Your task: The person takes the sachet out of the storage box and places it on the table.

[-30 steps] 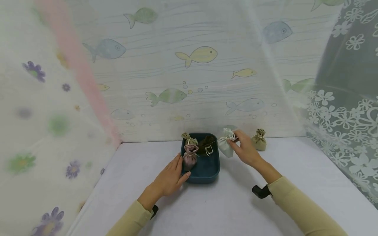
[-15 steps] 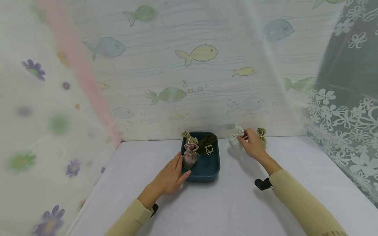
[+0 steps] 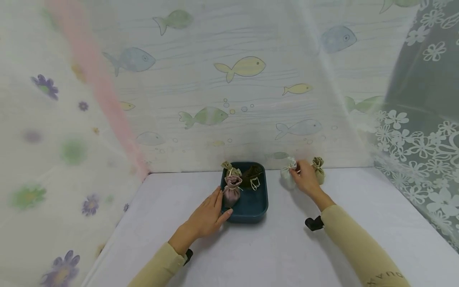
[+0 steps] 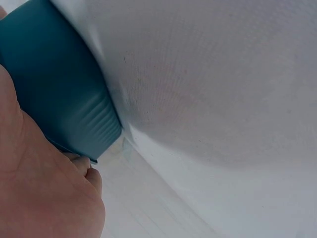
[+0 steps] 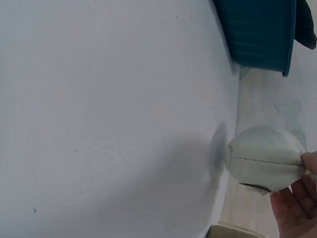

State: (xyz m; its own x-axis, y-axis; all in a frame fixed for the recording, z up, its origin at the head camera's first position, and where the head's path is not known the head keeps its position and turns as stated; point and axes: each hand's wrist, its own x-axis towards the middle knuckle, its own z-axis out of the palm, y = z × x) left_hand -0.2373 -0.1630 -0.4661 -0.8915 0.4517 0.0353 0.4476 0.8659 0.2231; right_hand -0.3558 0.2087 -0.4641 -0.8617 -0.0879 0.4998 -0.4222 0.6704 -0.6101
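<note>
My right hand (image 3: 306,178) pinches a white drawstring pouch (image 3: 288,177) by its gathered neck, to the right of the blue tray. In the right wrist view the pouch (image 5: 265,157) hangs slightly above the table, its shadow beside it. My left hand (image 3: 205,215) rests along the left wall of the blue tray (image 3: 247,218), fingers straight, thumb at the near corner. The tray holds a mauve pouch (image 3: 232,196), an olive-green pouch (image 3: 231,170) behind it, and a dark brown pouch (image 3: 252,175). The left wrist view shows my palm against the tray's outer side (image 4: 59,84).
A khaki pouch (image 3: 318,171) stands on the white table (image 3: 272,255) just right of my right hand, partly covered by it. A fish-print curtain (image 3: 201,87) hangs along the table's back edge. Flower-patterned sheets hang at both sides.
My right hand has carried the white pouch away from the tray's right edge, rightward toward the khaki pouch, and lowered it slightly. The left hand and tray hold their place.
</note>
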